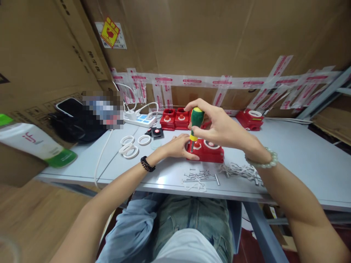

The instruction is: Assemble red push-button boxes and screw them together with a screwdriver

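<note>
A red housing [208, 155] with a red button and a white ring lies on the grey table [164, 171]. My right hand [212, 122] has its fingers wrapped round the green and yellow handle of a screwdriver [197, 117], which stands upright. The screwdriver's tip meets the left front corner of the housing. Against the housing's left end rests my left hand [179, 147], thumb along the front edge and fingers behind, gripping it. Loose screws [199, 176] lie just in front of the housing.
More red housings [168, 120] stand at the back, another [250, 119] at the back right. White rings [144, 140], black parts [157, 132] and a power strip [141, 119] lie to the left. White cords [241, 171] lie at the front right. A tube [35, 140] is far left.
</note>
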`<action>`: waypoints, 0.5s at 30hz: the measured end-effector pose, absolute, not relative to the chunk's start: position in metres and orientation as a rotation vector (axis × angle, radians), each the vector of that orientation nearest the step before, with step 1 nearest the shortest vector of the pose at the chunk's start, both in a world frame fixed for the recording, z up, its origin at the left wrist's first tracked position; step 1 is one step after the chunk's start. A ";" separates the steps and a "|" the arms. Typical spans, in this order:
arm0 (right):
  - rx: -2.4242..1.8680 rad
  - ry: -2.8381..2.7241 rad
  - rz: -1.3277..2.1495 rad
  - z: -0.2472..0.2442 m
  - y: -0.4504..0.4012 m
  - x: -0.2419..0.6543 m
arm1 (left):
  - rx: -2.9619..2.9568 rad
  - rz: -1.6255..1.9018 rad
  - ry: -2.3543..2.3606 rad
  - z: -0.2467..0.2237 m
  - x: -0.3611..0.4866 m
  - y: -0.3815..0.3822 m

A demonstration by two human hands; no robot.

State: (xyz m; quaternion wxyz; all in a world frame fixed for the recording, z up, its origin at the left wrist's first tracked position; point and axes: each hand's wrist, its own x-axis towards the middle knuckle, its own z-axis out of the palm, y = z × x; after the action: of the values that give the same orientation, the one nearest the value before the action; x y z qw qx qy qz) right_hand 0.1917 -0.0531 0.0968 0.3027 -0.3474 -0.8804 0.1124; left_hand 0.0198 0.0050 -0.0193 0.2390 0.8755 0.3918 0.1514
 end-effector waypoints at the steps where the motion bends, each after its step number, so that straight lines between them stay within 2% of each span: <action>1: -0.955 -2.316 0.255 0.097 -0.053 0.191 | 2.398 0.409 1.070 -0.019 0.020 0.005; 6: -1.198 -2.166 -0.078 0.092 -0.052 0.185 | 2.422 0.363 1.106 -0.015 0.021 0.003; 12: -0.877 -2.328 0.396 0.097 -0.048 0.199 | 2.414 0.403 1.074 -0.017 0.020 0.004; 15: -0.930 -2.251 0.288 0.093 -0.046 0.194 | 2.397 0.420 1.068 -0.019 0.020 0.004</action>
State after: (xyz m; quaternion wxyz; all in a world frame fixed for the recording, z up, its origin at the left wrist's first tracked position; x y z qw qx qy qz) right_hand 0.1943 -0.0461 0.0929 0.3377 -0.3570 -0.8639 0.1106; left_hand 0.0203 0.0044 -0.0186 0.2398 0.8756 0.3902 0.1534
